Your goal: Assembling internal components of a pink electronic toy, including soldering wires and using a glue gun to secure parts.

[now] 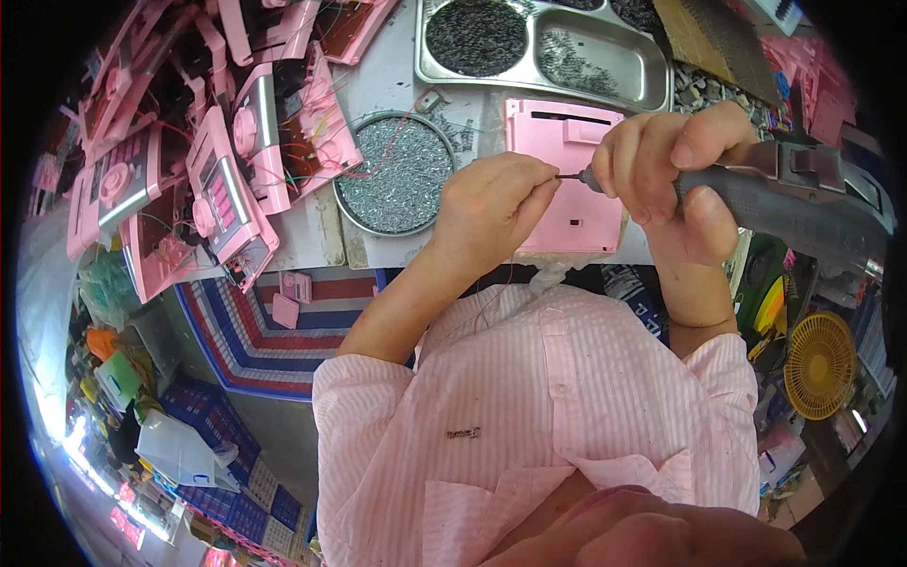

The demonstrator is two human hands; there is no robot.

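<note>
A dark grey electric screwdriver [746,194] is gripped in my right hand [675,170], its bit pointing left. My left hand [496,203] pinches at the tip of the bit; whatever small piece sits between the fingers is too small to make out. Both hands hover over a pink plastic housing [567,227], which lies on the table with a slot along its far end and a small dark opening nearer me. Left of it stands a round metal dish [342,194] full of small silvery screws [397,170].
At the far side lies a steel compartment tray [652,94] with dark screws in its sections. Pink device parts [227,180] with thin wires are heaped at the left. A yellow basket [820,367] is low on the right, and a striped bag [246,331] sits below the table's left edge.
</note>
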